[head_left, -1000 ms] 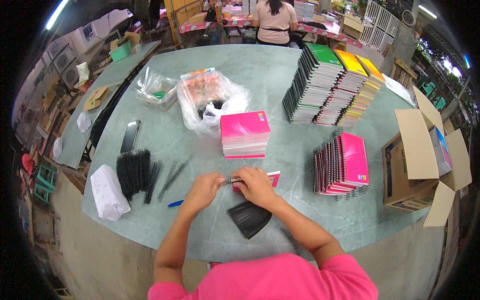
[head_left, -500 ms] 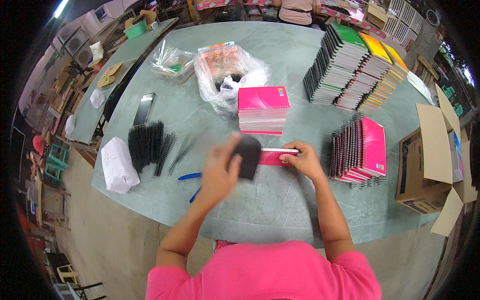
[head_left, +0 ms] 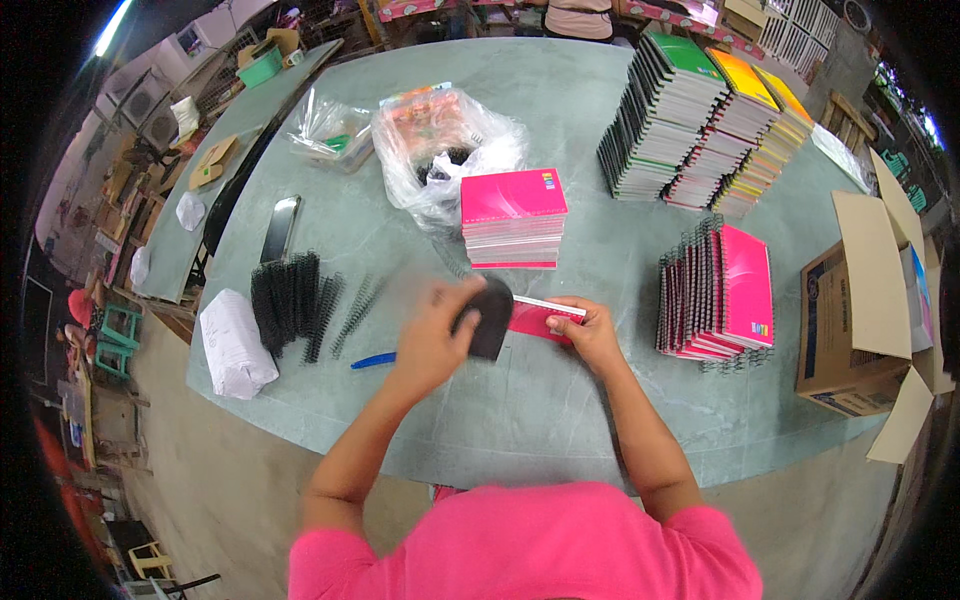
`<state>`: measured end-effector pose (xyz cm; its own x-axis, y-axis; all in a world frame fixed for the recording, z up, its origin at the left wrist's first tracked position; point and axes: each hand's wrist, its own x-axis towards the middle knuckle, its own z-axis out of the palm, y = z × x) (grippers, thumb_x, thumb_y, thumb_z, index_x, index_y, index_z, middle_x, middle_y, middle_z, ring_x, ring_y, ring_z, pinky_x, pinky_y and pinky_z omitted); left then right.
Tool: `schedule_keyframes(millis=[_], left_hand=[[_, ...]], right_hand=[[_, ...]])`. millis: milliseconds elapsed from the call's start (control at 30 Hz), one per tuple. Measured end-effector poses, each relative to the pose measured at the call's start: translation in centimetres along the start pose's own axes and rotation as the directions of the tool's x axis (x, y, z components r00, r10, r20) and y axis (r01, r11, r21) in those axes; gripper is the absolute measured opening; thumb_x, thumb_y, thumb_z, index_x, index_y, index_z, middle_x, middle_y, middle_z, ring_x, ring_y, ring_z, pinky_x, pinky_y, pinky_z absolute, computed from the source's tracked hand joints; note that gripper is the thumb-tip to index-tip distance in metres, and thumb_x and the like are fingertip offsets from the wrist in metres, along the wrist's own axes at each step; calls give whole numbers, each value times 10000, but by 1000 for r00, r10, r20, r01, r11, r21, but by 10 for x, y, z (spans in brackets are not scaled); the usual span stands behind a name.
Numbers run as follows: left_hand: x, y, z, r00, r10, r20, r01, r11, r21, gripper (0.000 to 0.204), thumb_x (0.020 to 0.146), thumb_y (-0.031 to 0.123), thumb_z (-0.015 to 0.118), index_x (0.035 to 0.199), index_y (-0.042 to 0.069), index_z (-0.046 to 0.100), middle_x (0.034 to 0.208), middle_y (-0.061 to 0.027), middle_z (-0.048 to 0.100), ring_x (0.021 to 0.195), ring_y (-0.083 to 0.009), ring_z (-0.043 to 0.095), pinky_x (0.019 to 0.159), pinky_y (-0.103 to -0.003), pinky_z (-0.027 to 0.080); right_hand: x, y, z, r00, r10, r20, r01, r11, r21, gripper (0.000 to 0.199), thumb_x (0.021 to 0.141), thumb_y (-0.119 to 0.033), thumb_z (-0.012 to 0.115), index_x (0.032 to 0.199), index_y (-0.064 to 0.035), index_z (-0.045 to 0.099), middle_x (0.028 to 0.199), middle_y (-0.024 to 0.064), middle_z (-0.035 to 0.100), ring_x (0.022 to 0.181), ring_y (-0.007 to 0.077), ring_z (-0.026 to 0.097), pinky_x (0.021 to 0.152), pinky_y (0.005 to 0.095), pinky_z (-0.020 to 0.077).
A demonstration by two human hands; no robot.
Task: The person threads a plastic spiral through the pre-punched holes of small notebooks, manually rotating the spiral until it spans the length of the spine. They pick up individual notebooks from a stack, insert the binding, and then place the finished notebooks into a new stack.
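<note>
My right hand (head_left: 590,332) pinches the right end of a small pink notebook (head_left: 540,318), its white page edge facing up. At the notebook's left end stands a black flat piece (head_left: 488,325) with a rounded top, and my left hand (head_left: 437,328) closes round its left side. Motion smears the left fingertips, and whether they also hold a wire coil is hidden. Just beyond is a stack of pink notebooks (head_left: 514,195). To the left lie black spiral coils (head_left: 288,305), and a blue pen-like tool (head_left: 373,360) pokes out beside my left forearm.
Spiral-bound pink notebooks (head_left: 745,290) stand at the right, with taller green (head_left: 690,55) and yellow notebooks (head_left: 742,80) behind. An open cardboard box (head_left: 850,340) is at the right edge. A white wrapped bundle (head_left: 236,345) and a plastic bag (head_left: 400,180) lie left and back.
The whole view has shifted slightly. My left hand still blurs at the black piece, now with its fingers more curled. The right hand keeps its hold on the notebook.
</note>
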<state>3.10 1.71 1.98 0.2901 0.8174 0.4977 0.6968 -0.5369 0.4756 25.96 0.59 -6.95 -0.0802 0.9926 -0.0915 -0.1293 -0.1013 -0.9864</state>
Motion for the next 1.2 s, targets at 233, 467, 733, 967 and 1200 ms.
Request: schedule_keyframes(millis=[233, 467, 733, 967, 1200], left_hand=[[-11, -6, 14, 967, 32, 253, 19, 981, -194, 352, 731, 50, 660, 1076, 82, 598, 941, -130, 533, 900, -289, 539, 811, -362, 445], [-8, 8, 23, 954, 53, 296, -7, 988, -155, 329, 748, 52, 638, 1071, 106, 607, 911, -79, 528, 825, -279, 540, 777, -368, 437], [-4, 10, 29, 957, -11, 290, 60, 985, -161, 336, 702, 23, 668, 1031, 79, 626, 923, -83, 518, 865, -259, 520, 763, -345, 433], [8, 22, 24, 999, -13, -43, 4, 981, -193, 320, 724, 24, 660, 1037, 79, 623, 909, -94, 486, 859, -253, 506, 758, -328, 417], [3, 20, 32, 986, 76, 151, -34, 964, -265, 323, 719, 51, 675, 1036, 85, 624, 916, -98, 523, 840, -258, 532, 748, -340, 439]], right_hand=[[6, -1, 1, 998, -59, 13, 59, 998, 11, 206, 808, -68, 658, 1008, -22, 669, 898, 10, 661, 775, 67, 561, 696, 215, 450], [4, 1, -1, 998, -33, 60, 31, 999, 29, 195, 807, -59, 655, 999, -22, 665, 896, 12, 661, 778, 73, 565, 700, 220, 451], [6, 2, 2, 996, -48, 75, 49, 999, -4, 222, 808, -45, 653, 1027, -14, 645, 913, 13, 662, 821, 79, 572, 757, 230, 458], [10, 16, 0, 983, -125, 132, 124, 992, 20, 237, 820, -19, 630, 1056, -8, 635, 1009, 38, 658, 913, 99, 581, 813, 240, 457], [7, 21, 1, 985, -104, 137, 90, 990, 109, 260, 860, -62, 599, 1114, -7, 591, 991, 36, 641, 905, 105, 577, 815, 254, 458]])
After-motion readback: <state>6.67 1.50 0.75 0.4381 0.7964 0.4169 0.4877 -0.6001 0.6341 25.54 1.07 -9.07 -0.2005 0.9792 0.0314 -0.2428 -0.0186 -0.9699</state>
